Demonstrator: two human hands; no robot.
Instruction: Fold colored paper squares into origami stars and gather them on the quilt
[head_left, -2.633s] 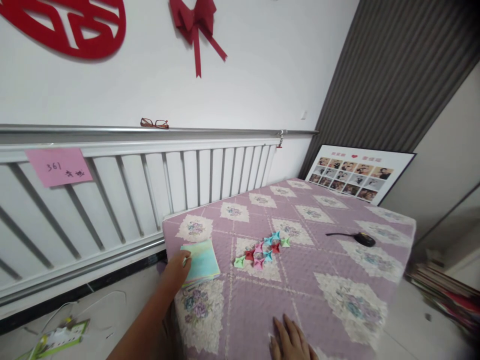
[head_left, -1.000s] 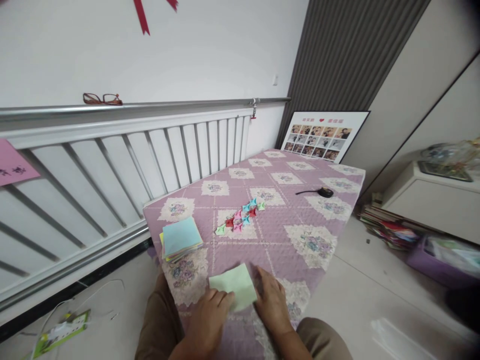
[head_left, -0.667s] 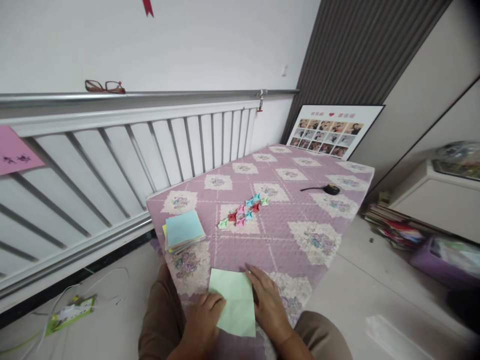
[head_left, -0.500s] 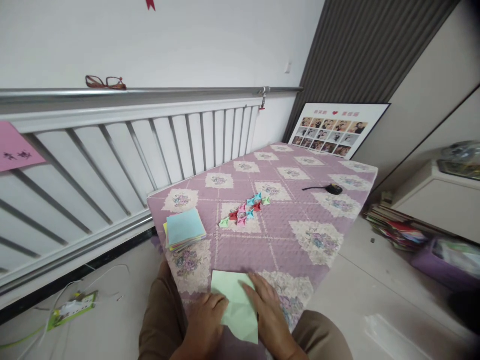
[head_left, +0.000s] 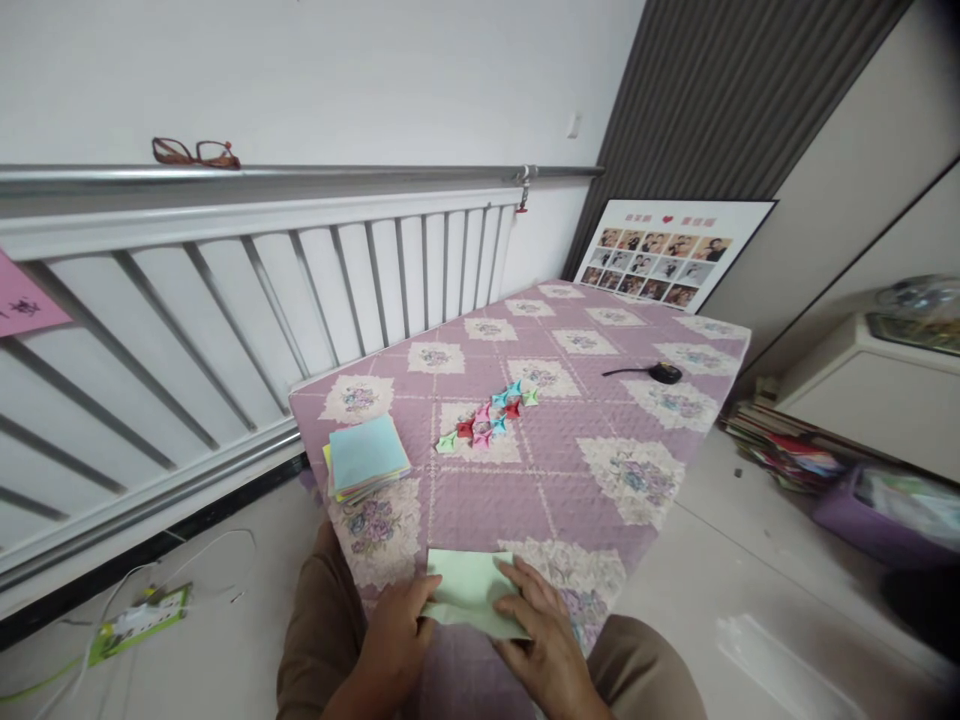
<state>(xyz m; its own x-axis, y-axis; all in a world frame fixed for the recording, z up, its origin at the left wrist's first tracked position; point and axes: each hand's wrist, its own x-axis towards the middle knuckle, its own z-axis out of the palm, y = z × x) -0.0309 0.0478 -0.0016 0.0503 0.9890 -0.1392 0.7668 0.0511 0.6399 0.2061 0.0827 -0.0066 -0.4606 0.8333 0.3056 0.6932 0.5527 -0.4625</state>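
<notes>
A pale green sheet of paper lies at the near end of the table, its near edge bent up off the cloth. My left hand pinches the sheet's left side between thumb and fingers. On the right side, my right hand grips the paper, fingers over its top and thumb near the lower corner. Beyond the sheet sits a cluster of small folded paper pieces in green, red, pink and blue. To the left rests a stack of coloured paper, light blue on top.
The table wears a purple floral cloth. A black object with a thin cord or handle lies at the right. A white radiator runs along the left, with glasses on the pipe above. A photo board stands behind.
The near part of the green sheet has been lifted and bent away from me, so the sheet looks shorter. Both hands have shifted to its side edges.
</notes>
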